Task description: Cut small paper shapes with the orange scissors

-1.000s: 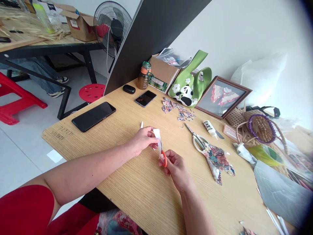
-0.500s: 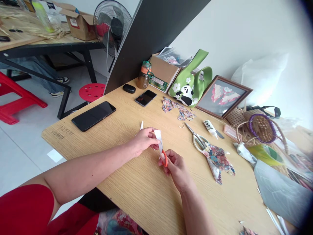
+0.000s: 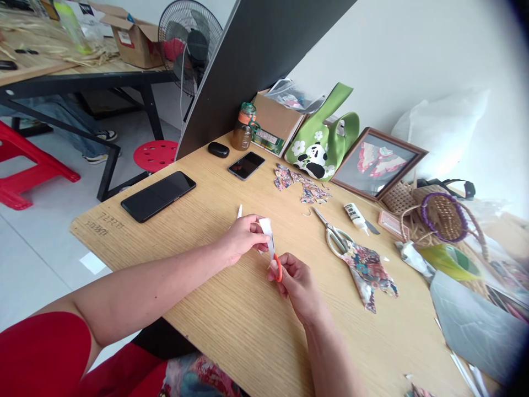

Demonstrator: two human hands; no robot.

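My left hand [image 3: 248, 237] pinches a small white strip [image 3: 266, 227] that looks like paper, its upper end sticking out past the fingertips. In my right hand [image 3: 294, 278] is a small pair of scissors with orange handles [image 3: 278, 269], fingers closed around the loops. The scissor blades lie along the lower part of the white strip; how far apart they are I cannot tell. Just behind my left hand a white pointed piece [image 3: 239, 211] rests on the table. To the right lie larger white-handled scissors [image 3: 338, 242], partly over a floral fabric piece [image 3: 367, 270].
Floral scraps [image 3: 303, 184], a glue bottle [image 3: 355, 216] and a green panda bag [image 3: 320, 149] sit toward the back. Two phones [image 3: 159, 196] and a drink bottle [image 3: 243, 129] are at the left. A framed piece [image 3: 378, 162] and a small basket [image 3: 443, 216] stand right.
The white strip and the orange scissors have shifted very slightly. Both hands keep their hold.
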